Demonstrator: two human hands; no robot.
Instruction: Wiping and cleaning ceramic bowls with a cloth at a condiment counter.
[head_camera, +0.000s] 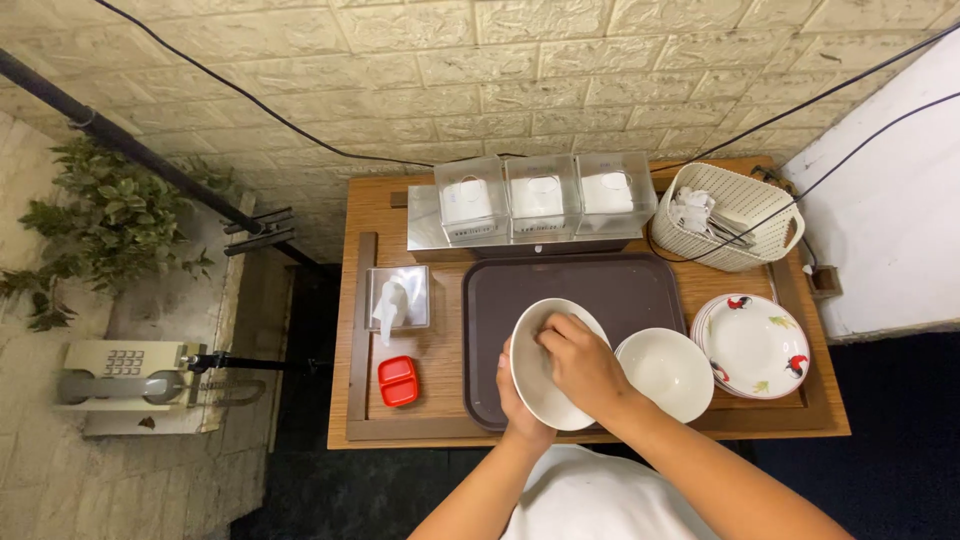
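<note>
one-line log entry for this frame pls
left hand: holds white bowl tilted over brown tray | right hand: inside bowl | second bowl, stacked plates: to the right

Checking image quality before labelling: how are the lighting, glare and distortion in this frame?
Head view: even warm light; sharp on the white bowl and both hands; mild glare on the clear boxes; wide-lens bending curves the wall; floor at right falls dark.

Three clear labelled boxes (540, 198) at back
</note>
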